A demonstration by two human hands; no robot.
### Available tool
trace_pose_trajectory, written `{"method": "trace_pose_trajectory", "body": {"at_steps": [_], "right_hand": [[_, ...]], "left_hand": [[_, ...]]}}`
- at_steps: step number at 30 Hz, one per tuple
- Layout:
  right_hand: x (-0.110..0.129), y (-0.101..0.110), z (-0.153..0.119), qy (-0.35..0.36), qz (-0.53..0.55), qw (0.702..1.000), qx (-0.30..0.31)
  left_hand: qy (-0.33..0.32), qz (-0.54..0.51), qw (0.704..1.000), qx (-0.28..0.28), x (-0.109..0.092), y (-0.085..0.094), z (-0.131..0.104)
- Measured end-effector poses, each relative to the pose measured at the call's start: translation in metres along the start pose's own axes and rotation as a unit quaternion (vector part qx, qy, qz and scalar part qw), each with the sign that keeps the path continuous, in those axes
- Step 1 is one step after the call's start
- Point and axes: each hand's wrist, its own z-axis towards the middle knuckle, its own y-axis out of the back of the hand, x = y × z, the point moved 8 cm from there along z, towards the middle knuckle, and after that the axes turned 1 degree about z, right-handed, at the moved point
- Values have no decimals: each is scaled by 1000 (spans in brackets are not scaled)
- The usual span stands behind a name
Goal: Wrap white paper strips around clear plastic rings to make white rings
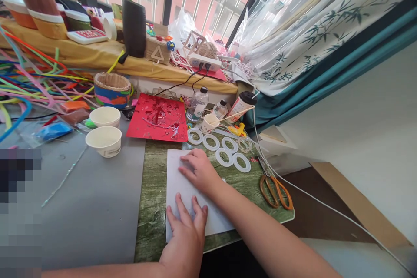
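white sheet [173, 182] is right in front of you, flat on the green table [153, 193], just beside the mat. take it as the clock's centre. your left hand [187, 226] is palm down at its 7 o'clock, fingers splayed wide, fingertips on the paper. your right hand [201, 171] is over its 12 o'clock, forearm in from 5; thumb and index stand a narrow gap apart, the other fingers bunched and partly hidden. can't tell how hard either hand presses.

around the sheet: grey mat [81, 208] at 9. two white bowls [104, 142] on it at 10, one just behind the other. red card [138, 124] at 11, marked with dark and silvery smears, lying partly on the table. clear bottle [198, 106] at 12, black cap, upright. small cup [208, 125] just past 12, sticks leaning out of it. five pale rings [224, 149] at 1, lying flat, close together. scissors [279, 191] at 3, orange handles toward you, blades pointing to 11.
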Motion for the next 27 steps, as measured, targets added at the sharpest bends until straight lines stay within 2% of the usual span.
{"method": "trace_pose_trajectory", "body": {"at_steps": [4,8,14,18,22,24,27], "right_hand": [[-8,11,-5,-11,33,999,-20],[-25,27,-17,-88,53,992,-71],[-17,24,-21,-65,65,995,-46],[-27,25,-18,-103,37,993,-38],[-33,24,-13,-107,-5,994,1],[-31,28,-12,-103,-7,995,-2],[-33,35,-16,-140,0,990,-27]], "left_hand": [[41,-10,999,21,-2,-9,0],[62,-18,997,31,-7,-16,-1],[36,1,999,37,-1,-9,0],[-3,21,1000,11,3,1,1],[-5,21,1000,9,3,1,1],[5,16,1000,17,1,-2,1],[35,10,999,38,-2,-9,1]]}}
